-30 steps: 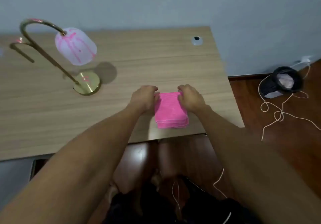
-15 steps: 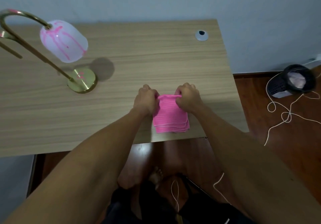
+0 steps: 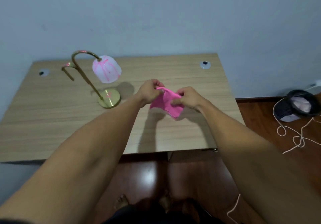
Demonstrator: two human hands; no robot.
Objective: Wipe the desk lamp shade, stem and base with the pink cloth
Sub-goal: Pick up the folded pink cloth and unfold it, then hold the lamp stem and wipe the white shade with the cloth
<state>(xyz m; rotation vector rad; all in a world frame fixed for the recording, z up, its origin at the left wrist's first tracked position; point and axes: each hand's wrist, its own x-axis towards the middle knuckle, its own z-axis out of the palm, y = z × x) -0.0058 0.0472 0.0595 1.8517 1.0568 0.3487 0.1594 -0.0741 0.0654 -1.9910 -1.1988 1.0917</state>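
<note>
Where the wooden desk point(image 3: 52, 119) ends, seemingly polished floor point(image 3: 257, 116) begins.

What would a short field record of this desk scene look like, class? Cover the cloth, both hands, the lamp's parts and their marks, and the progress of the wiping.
cloth: pink cloth, lifted off the desk, hanging partly unfolded
left hand: left hand pinching the cloth's top edge
right hand: right hand gripping the cloth's other side
shade: white lamp shade, pink streaks
stem: gold stem, pink smear at the top of the curve
base: round gold base, pink mark
wiping: not yet begun; cloth apart from lamp
</note>
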